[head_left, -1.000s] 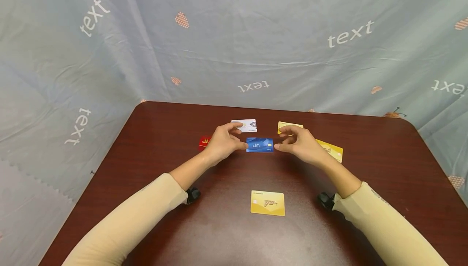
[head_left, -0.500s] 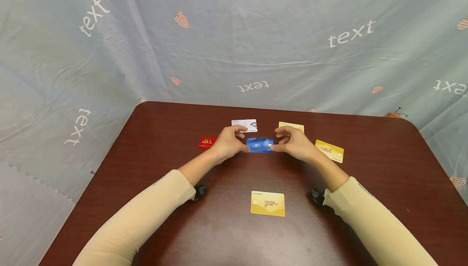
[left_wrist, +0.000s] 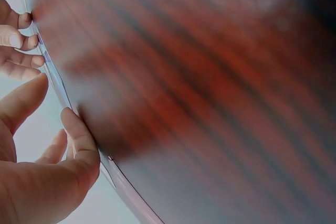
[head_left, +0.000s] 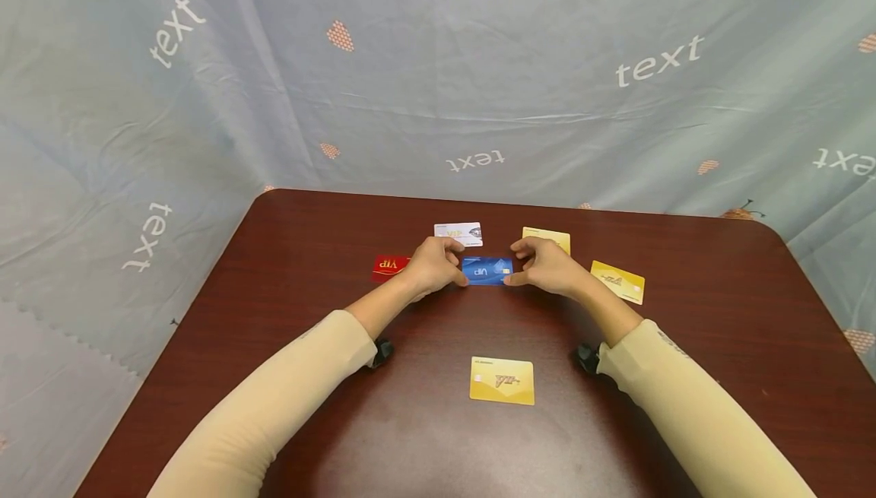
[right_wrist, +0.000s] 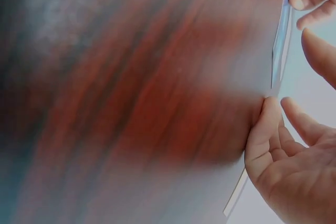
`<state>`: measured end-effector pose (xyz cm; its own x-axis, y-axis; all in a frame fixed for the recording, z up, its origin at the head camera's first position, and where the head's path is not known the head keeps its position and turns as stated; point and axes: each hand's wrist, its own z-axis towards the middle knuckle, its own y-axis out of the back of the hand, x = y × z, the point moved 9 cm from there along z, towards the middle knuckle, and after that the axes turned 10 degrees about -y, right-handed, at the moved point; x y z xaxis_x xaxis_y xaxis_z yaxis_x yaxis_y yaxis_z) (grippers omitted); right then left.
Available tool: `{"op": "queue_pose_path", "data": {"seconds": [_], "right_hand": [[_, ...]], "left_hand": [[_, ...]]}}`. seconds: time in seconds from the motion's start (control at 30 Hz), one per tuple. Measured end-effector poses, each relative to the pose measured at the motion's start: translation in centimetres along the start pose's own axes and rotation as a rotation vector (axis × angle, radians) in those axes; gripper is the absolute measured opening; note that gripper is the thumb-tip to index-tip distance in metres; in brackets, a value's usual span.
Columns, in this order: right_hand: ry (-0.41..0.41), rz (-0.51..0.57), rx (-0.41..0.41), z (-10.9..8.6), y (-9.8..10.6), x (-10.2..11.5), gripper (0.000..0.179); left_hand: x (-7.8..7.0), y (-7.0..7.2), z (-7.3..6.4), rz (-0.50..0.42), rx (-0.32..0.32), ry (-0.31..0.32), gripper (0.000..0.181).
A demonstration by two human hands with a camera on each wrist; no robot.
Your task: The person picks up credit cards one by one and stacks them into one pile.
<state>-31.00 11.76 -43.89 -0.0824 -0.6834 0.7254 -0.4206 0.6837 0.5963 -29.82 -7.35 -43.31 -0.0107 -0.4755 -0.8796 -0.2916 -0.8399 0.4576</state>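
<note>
A blue VIP card [head_left: 486, 271] lies on the dark table between both hands. My left hand [head_left: 434, 264] is at its left end, with the thumb by the near left corner and the other fingers curved loosely beyond it. On the opposite end, my right hand [head_left: 544, 264] has its thumb at the near right corner, index finger apart from it. In the right wrist view the card [right_wrist: 281, 40] shows edge-on, flat on the tabletop, and a wide gap separates the right hand's [right_wrist: 289, 161] thumb and index finger.
Behind the blue card lie a white card [head_left: 457, 232] and a yellow card [head_left: 557, 239], the latter partly covered by the right hand. A red card [head_left: 390, 266] is at left, another yellow card [head_left: 618, 281] at right. Nearer sits a third yellow card [head_left: 502, 381]. A grey curtain [head_left: 479, 87] hangs behind.
Both hands have drawn slightly inward, closer to the ends of the blue card. More of the red card now shows beside the left wrist. The cards have stayed in place.
</note>
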Motion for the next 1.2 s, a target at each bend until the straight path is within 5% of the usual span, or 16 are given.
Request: {"op": "queue_pose_path", "data": {"seconds": [0.57, 1.2], "right_hand": [[0.023, -0.106, -0.031, 0.78, -0.29, 0.33, 0.059], [-0.019, -0.054, -0.024, 0.96, -0.45, 0.12, 0.051]], "left_hand": [[-0.5, -0.32, 0.55, 0.148, 0.027, -0.014, 0.061], [-0.94, -0.47, 0.44, 0.202, 0.034, -0.015, 0.056]]}}
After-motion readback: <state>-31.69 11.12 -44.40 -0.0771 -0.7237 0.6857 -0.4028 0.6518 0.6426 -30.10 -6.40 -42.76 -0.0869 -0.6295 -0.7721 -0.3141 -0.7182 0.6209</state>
